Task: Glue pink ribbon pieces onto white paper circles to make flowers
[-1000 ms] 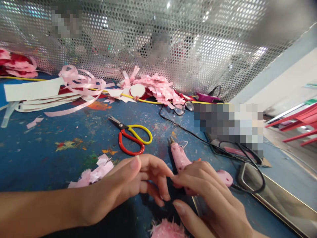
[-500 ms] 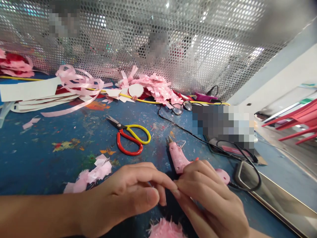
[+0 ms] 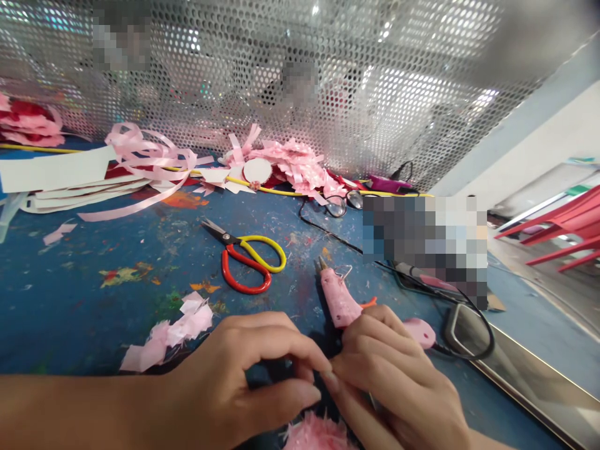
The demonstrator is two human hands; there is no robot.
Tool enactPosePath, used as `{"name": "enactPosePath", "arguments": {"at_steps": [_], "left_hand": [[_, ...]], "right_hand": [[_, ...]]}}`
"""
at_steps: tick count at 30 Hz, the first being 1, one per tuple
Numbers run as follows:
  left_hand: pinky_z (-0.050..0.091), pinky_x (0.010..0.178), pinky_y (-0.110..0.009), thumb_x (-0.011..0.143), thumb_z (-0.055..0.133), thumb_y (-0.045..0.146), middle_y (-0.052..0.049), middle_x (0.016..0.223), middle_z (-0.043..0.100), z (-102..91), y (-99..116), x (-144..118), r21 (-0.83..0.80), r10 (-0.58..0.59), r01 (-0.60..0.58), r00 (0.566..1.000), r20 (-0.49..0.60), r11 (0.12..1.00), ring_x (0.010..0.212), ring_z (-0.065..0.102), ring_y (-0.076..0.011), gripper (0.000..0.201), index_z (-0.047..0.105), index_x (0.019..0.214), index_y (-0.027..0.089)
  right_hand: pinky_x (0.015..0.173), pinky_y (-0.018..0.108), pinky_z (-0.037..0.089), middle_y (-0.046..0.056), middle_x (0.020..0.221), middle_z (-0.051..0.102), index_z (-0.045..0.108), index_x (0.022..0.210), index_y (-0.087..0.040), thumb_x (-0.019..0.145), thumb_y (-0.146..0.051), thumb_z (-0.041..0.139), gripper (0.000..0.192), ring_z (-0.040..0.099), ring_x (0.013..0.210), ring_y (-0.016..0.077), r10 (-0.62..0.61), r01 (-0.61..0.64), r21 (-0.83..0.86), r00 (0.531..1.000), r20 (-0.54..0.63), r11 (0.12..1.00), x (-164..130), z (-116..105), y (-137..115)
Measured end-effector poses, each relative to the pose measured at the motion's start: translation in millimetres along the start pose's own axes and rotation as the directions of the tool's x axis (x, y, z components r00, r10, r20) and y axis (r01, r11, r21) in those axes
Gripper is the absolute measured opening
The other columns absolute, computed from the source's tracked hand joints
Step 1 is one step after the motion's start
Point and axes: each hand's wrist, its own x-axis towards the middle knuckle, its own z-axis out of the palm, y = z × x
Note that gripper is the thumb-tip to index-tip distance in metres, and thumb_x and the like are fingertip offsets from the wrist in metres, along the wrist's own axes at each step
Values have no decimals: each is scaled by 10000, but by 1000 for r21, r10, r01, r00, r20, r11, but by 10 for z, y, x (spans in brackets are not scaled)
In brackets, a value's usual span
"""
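At the front of the blue table my left hand (image 3: 262,375) has its fingers curved and its thumb apart from them. Its index fingertip touches the fingertips of my right hand (image 3: 403,381). Those right fingers are pinched together, and whatever they hold is hidden. Just beyond the right hand lies a pink glue gun (image 3: 338,300), its nozzle pointing away. A fringed pink pompom (image 3: 321,432) sits below the hands, cut off by the lower edge. Scissors (image 3: 246,259) with one red and one yellow handle lie past the left hand. Pink paper strips (image 3: 171,334) lie beside that hand.
A phone (image 3: 520,375) lies at the right, with a black cable (image 3: 462,356) near it. Eyeglasses (image 3: 344,203) rest farther back. Pink ribbon (image 3: 154,156), white card (image 3: 56,169) and fringed pink paper (image 3: 295,165) line the perforated metal panel (image 3: 225,81).
My left thumb has moved right, closer to the right hand, and the left index finger is more bent. Both hands have shifted slightly; the glue gun and scissors stay in place.
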Motion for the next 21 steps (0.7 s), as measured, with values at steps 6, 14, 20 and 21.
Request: {"name": "enactPosePath", "arguments": {"at_steps": [6, 14, 20, 21], "left_hand": [[445, 774, -148, 898, 544, 110, 9, 847, 680, 30, -46, -64, 309, 273, -244, 960, -54, 919, 785, 607, -83, 89, 617, 924, 151], [459, 717, -277, 963, 394, 124, -42, 769, 649, 31, -100, -101, 534, 449, -379, 893, -1, 755, 696, 565, -140, 184, 571, 913, 113], [438, 703, -263, 991, 316, 159, -22, 777, 599, 78, -128, -119, 527, 383, -325, 924, -2, 786, 711, 540, -136, 241, 544, 916, 138], [435, 706, -261, 994, 305, 164, -18, 782, 590, 87, -133, -121, 520, 372, -315, 928, -7, 794, 715, 535, -134, 247, 539, 917, 144]], "right_hand": [[594, 307, 313, -43, 536, 502, 494, 687, -175, 747, 24, 517, 209, 441, 542, 96, -32, 31, -9, 999, -37, 999, -37, 125, -35], [597, 312, 287, -40, 560, 493, 486, 699, -173, 769, -8, 525, 184, 408, 556, 96, -56, 56, -18, 998, 26, 998, -34, 111, -34], [587, 313, 272, -41, 553, 496, 488, 703, -170, 770, 0, 528, 187, 401, 539, 90, -63, 63, -22, 998, 3, 998, -45, 134, -31], [586, 314, 274, -38, 552, 498, 490, 698, -169, 772, -2, 530, 186, 406, 538, 91, -63, 63, -21, 998, 4, 998, -45, 137, -32]]}}
